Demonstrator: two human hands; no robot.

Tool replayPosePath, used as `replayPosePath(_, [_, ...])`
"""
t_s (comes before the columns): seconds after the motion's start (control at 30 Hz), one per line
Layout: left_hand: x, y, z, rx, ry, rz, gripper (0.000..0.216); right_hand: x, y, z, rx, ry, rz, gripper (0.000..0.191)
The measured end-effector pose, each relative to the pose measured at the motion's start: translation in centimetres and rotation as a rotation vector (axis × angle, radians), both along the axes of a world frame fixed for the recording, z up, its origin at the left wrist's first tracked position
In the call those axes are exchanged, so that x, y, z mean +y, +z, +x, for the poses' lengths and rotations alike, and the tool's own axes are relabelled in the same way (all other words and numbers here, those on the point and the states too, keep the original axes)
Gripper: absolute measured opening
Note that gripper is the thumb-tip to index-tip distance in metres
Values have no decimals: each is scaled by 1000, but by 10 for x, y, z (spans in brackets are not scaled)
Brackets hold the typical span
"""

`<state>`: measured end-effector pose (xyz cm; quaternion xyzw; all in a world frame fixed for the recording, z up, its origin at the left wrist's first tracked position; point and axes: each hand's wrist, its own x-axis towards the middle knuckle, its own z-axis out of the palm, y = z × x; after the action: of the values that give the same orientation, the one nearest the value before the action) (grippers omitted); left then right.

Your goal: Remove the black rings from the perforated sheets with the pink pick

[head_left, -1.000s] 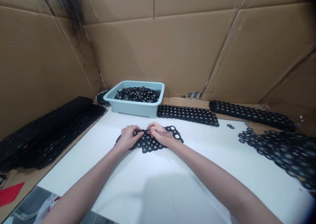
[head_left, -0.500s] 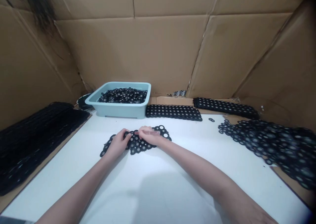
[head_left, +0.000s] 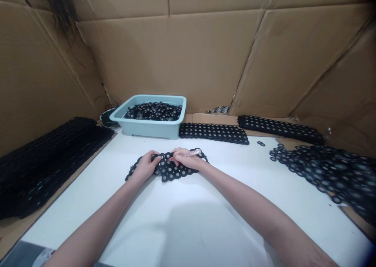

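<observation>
A piece of black mesh made of joined rings [head_left: 176,173] lies on the white tabletop under both hands. My left hand [head_left: 146,166] pinches its upper edge left of the middle, thumb and fingers closed on it. My right hand [head_left: 185,160] grips a slim, pinkish clear pen-like tool [head_left: 192,153]. The tool slants down to the left, its lower end at the rings close to my left fingertips. Whether that tip is inside a ring, I cannot make out. Part of the mesh is hidden under the hands.
A light blue basin [head_left: 149,129] of black rings stands at the back. Folded ring mats lie beside it [head_left: 214,133] and at the back right [head_left: 280,128]. Loose rings [head_left: 329,169] are heaped right; stacked black mesh [head_left: 53,157] lies left. Cardboard walls [head_left: 176,59] enclose the table.
The whole scene sits slightly further right as the camera turned. The tool, blurred and nearly level before, now slants with its left end lower. Both hands stay at the mesh.
</observation>
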<state>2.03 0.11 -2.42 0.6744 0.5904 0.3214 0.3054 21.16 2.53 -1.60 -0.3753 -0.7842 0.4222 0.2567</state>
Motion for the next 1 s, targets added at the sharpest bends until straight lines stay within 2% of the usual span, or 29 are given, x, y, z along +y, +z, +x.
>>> replayPosePath(0.27, [-4,5,3,10,19,-1,24,-2,0,1,-17,3,23,31])
replayPosePath(0.4, [-11,11,4,32,-47,-54,28,-1,0,0,-11,24,63,32])
replayPosePath(0.8, [-7,11,1,-175,-22,-223,43,6,-3,6,-60,54,80,32])
replayPosePath(1.0, [-3,10,10,-86,-4,-185,40,-2,-2,11,-109,1,136,32])
